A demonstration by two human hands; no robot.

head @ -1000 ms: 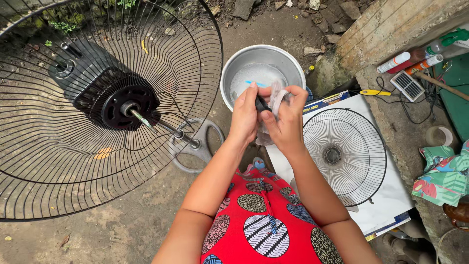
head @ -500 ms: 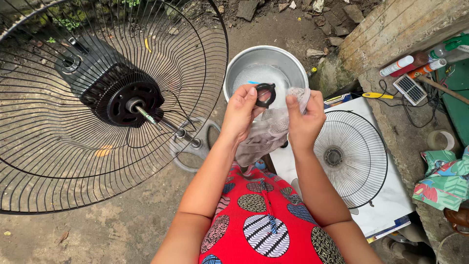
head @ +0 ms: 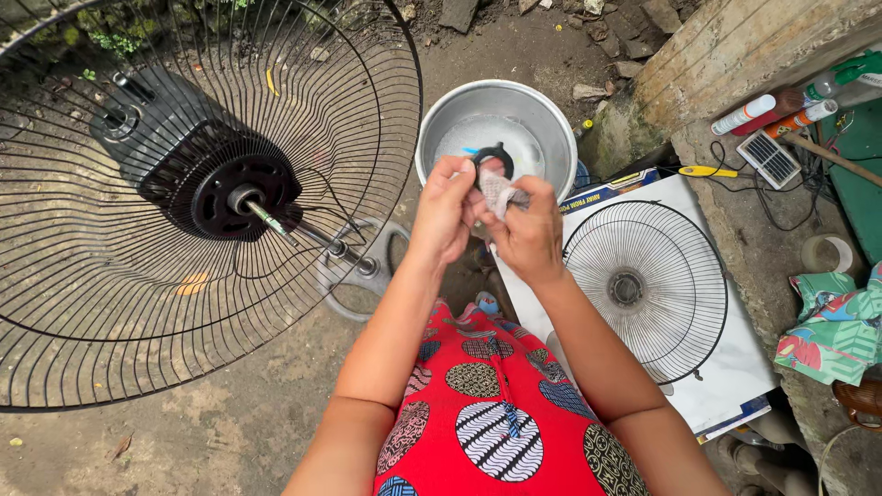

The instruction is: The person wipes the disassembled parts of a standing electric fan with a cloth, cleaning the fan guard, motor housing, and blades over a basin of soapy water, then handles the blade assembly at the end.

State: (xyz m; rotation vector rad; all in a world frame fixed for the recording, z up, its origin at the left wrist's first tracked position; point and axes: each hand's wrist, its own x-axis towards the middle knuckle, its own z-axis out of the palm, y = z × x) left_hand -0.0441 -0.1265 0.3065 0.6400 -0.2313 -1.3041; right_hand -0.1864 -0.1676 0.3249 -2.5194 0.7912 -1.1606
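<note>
Ring: we see a small black ring-shaped part [head: 494,158] held up over the metal basin [head: 441,124], just above its soapy water
Left hand: our left hand [head: 447,209] pinches the ring between thumb and fingers, clenched on it
Right hand: our right hand [head: 533,237] grips a small pale cloth [head: 501,191] and presses it against the ring
Progress: we judge the ring is in the middle of being wiped; the rear fan guard with its motor [head: 207,179] looks bare of blade and stands open, the front grille [head: 645,289] lies detached on a white board [head: 735,377], so refitting looks to remain
Basin: round, silver-grey, on the dirt ground in front of our knees, something blue showing in the water
Packages: on the ledge to the upper right lie a white tube with a red cap [head: 746,114], a slim orange-and-white tube [head: 805,115] just beside it, and a green spray bottle [head: 850,78] at the edge
Other items: a small solar-cell gadget [head: 770,158], a yellow-handled tool [head: 707,171], a roll of tape [head: 824,253], a folded floral cloth [head: 831,326]
Labels: a box edge with blue and yellow print peeks out under the board, near the basin
</note>
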